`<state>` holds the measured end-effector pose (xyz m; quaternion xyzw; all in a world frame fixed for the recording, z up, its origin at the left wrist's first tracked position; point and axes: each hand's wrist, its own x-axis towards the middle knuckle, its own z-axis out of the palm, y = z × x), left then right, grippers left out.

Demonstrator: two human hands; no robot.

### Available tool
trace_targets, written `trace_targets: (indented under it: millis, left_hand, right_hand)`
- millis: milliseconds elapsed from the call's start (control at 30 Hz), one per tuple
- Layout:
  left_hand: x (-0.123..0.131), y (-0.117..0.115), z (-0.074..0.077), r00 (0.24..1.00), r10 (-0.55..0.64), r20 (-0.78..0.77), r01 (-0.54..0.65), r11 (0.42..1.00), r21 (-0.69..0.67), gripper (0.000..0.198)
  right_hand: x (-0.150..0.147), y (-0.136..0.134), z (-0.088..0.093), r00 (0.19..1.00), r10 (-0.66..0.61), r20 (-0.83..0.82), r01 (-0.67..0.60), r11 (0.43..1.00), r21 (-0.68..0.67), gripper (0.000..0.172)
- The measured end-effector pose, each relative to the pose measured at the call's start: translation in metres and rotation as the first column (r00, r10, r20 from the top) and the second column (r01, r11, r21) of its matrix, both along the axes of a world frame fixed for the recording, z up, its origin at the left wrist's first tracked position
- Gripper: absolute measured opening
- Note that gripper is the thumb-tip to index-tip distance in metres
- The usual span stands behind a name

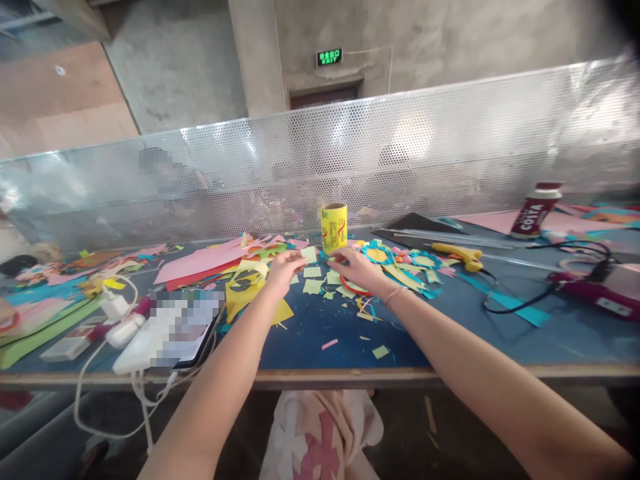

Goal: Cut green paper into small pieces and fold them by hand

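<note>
My left hand [285, 270] is closed in a pinch, with a small pale green paper piece [309, 254] at its fingertips. My right hand [357, 270] reaches in from the other side, its fingers apart over loose pale green paper scraps [313, 287]. A red curved edge [355, 288] shows below that hand; what it belongs to is hidden. Just behind and between the hands, a yellow roll [334, 227] stands upright. Yellow paper with dark cut shapes [245, 287] lies beside my left forearm. Blue and yellow paper flowers [379, 253] lie beyond my right hand.
A phone [203, 333] and white chargers with cables [125, 330] lie at left. On the right are a yellow glue gun [460, 255], clear sticks [450, 239], a purple power strip [600, 293] and a dark red bottle [537, 210]. A perforated metal screen [280, 160] stands behind the table.
</note>
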<state>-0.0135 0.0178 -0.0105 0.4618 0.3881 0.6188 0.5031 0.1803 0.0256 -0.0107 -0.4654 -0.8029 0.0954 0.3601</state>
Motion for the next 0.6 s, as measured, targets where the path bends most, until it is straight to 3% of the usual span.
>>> trace_targets:
  millis: [67,167,367,600]
  left_hand:
    - [0.005,-0.003,-0.002,0.999,-0.040,-0.029,0.040,0.999,0.001,0.026]
    - [0.010,-0.007,-0.004,0.991,-0.114,-0.065,0.114,0.993,-0.009,0.026]
    - [0.014,-0.010,-0.005,0.985,-0.138,-0.100,0.136,0.990,-0.023,0.023]
    - [0.013,-0.012,-0.001,0.983,-0.144,-0.118,0.144,0.989,-0.008,0.016]
  right_hand:
    - [-0.009,-0.005,0.000,0.981,0.134,-0.142,-0.136,0.991,0.001,0.030]
    - [-0.017,-0.011,-0.001,0.947,0.205,-0.247,-0.219,0.975,-0.031,0.025]
    - [-0.018,-0.012,0.003,0.859,0.168,-0.484,-0.311,0.921,-0.233,0.018]
    - [-0.017,-0.010,0.002,0.807,0.120,-0.578,-0.336,0.898,-0.283,0.021]
